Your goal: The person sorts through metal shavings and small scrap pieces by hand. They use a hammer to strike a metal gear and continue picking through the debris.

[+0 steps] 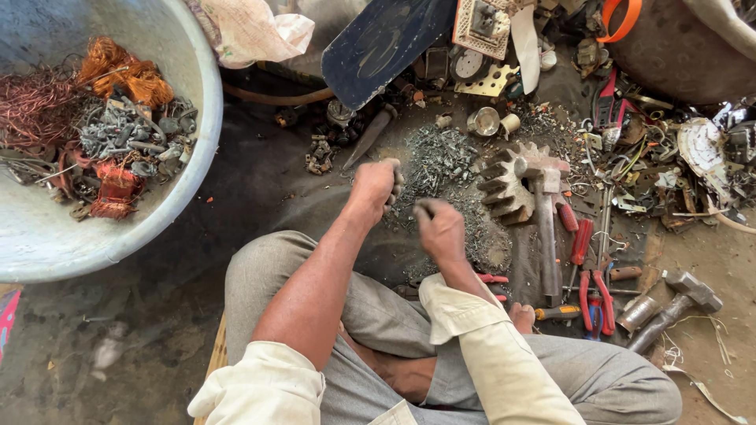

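I sit on the ground with both hands out over a heap of small grey metal scraps (441, 161). My left hand (375, 186) is closed in a fist at the heap's left edge, with a small dark piece showing between its fingers. My right hand (439, 228) is closed too, pinching a small dark scrap at its top. The two fists sit close together, a few centimetres apart. Exactly what each fist grips is too small to make out.
A large pale basin (193, 149) at left holds copper wire coils and grey scrap. A big toothed gear (504, 185) and a hammer (546, 236) lie right of the hands. Red-handled pliers (594, 299), screwdrivers, another hammer (681, 303) and loose junk fill the right side.
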